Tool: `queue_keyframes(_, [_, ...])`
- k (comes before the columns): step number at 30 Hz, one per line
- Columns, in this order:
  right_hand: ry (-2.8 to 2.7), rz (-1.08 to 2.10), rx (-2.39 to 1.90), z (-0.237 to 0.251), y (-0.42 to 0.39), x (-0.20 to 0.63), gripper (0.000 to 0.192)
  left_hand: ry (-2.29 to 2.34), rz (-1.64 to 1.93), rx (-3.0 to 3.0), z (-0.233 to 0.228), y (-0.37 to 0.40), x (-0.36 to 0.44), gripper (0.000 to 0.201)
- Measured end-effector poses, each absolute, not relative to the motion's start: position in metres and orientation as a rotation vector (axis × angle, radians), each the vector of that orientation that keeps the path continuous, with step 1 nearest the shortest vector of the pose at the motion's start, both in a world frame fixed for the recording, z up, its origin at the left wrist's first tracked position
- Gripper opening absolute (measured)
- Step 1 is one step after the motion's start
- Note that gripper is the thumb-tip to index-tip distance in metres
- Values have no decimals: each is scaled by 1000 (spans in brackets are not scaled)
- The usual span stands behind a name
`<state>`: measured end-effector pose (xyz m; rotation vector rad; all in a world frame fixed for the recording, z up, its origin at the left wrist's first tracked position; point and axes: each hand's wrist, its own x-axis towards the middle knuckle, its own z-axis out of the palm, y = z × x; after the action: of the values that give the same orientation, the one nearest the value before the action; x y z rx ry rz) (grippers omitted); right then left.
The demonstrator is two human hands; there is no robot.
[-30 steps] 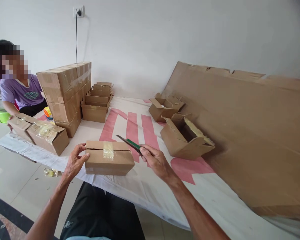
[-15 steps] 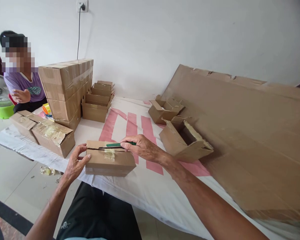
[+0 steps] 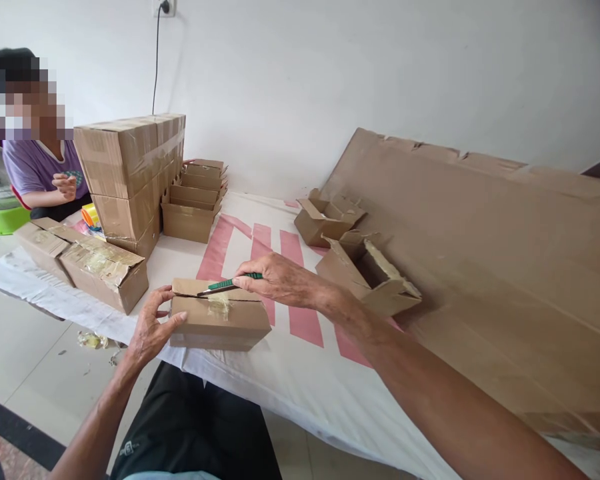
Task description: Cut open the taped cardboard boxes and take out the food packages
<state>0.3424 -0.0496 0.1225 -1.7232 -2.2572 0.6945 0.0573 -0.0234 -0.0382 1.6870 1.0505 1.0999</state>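
A small taped cardboard box (image 3: 220, 323) lies near the front edge of the white and red cloth-covered table (image 3: 300, 373). My left hand (image 3: 153, 327) grips its left end. My right hand (image 3: 275, 280) holds a green-handled knife (image 3: 227, 285) over the box, with the blade tip at the top seam next to a crumpled strip of clear tape.
Two opened boxes (image 3: 367, 273) lie right of the box, in front of a large flat cardboard sheet (image 3: 480, 253). A stack of sealed boxes (image 3: 130, 173) and open boxes (image 3: 195, 200) stand at the back left. Taped boxes (image 3: 87, 267) lie left. A person in purple (image 3: 40, 173) sits beyond.
My right hand has brought the knife from beside the box onto its top seam and drawn the blade leftward along it. My left hand has stayed on the box's left end.
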Motion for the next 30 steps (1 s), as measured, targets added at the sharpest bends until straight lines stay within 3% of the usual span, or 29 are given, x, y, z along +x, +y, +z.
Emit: queue_keyframes(30, [-2505, 458, -1832, 140, -43, 330, 40, 1011, 1048, 1750, -35, -20, 61, 40])
